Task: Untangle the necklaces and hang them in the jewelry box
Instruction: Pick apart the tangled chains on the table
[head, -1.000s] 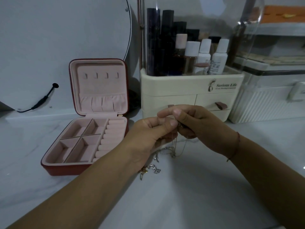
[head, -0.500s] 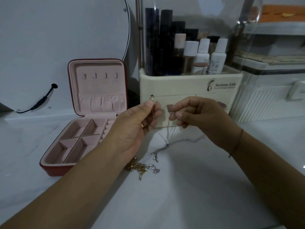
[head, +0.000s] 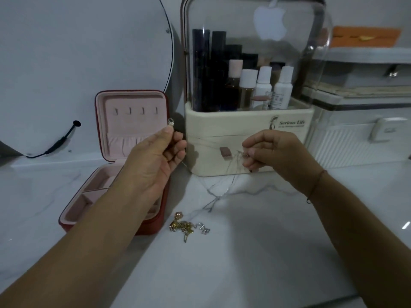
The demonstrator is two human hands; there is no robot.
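The jewelry box (head: 131,121) is standing open, pink inside; the left hand (head: 155,161) is pinching a thin necklace (head: 224,191); a tangled pile (head: 186,226) is lying at its five o'clock; the right hand (head: 273,154) is pinching the same necklace before an organizer (head: 249,138) holding bottles (head: 264,85).

Thin silver chain (head: 214,197) sags, pinched by left hand (head: 155,161) and right hand (head: 273,152); tangled gold-and-silver heap (head: 185,226) lies on the worktop (head: 266,252) beside the open red, pink-lined jewelry box (head: 131,121).
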